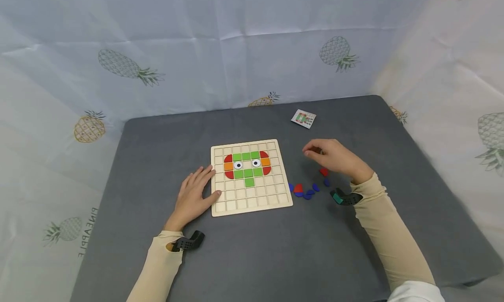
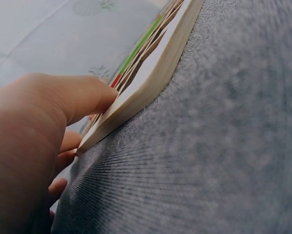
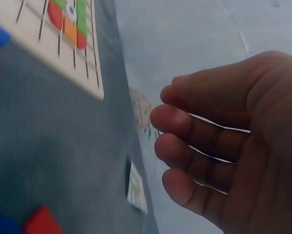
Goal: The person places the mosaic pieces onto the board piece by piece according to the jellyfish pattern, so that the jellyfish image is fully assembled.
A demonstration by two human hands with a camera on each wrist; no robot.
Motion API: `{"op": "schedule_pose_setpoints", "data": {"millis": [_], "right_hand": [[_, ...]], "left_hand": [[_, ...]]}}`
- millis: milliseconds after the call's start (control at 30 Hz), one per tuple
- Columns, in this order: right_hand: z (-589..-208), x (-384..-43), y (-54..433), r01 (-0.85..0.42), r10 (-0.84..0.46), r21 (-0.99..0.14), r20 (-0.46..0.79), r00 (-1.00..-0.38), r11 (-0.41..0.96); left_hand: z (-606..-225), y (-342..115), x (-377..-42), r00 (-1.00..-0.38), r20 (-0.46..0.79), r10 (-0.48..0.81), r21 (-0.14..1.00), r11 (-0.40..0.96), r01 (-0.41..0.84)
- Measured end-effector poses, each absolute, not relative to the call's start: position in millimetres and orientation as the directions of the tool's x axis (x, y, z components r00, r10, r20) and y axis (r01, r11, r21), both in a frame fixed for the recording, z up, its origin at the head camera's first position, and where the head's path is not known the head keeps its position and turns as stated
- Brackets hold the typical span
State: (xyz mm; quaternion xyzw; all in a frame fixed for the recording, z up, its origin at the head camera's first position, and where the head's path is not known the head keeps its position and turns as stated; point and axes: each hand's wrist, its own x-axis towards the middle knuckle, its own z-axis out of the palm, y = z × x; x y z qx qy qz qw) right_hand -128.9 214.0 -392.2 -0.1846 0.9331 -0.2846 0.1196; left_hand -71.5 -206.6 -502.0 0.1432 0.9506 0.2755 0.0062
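A pale wooden grid board (image 1: 252, 201) lies on the table, bearing a face-like pattern of green squares (image 1: 248, 173), orange squares (image 1: 265, 162), red rounded corner pieces (image 1: 267, 170) and two eye tiles (image 1: 256, 163). My left hand (image 1: 194, 199) rests at the board's left edge with spread fingers; in the left wrist view its thumb (image 2: 94, 95) lies on the rim. To the right of the board, my right hand (image 1: 332, 155) hovers over the table, fingers loosely bent and thumb near the index fingertip. Nothing shows between them in the right wrist view.
Several blue pieces (image 1: 316, 187) and red pieces (image 1: 299, 188) lie beside the board's right edge, some below my right hand. A small pattern card (image 1: 303, 118) lies at the back right of the grey table (image 1: 169, 153). A pineapple-print curtain (image 1: 220, 70) hangs behind.
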Motion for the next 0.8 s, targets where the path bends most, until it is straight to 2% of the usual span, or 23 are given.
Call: {"op": "schedule_pose_setpoints", "data": {"millis": [400, 667, 800], "right_hand": [[-418.0, -118.7, 260.9, -0.216, -0.334, -0.465, -0.189, -0.923, 0.858], [-435.7, -112.3, 258.8, -0.145, -0.246, -0.384, -0.23, -0.942, 0.912], [-440.2, -110.5, 252.7, -0.182, -0.267, -0.361, -0.202, -0.942, 0.915]], "left_hand": [[-502.9, -206.6, -71.5, -0.96, 0.054, 0.275, 0.537, 0.802, 0.261], [-501.9, -206.9, -71.4, -0.962, 0.032, 0.272, 0.543, 0.803, 0.245], [-502.2, -206.9, -72.1, -0.962, 0.022, 0.273, 0.536, 0.809, 0.242]]}}
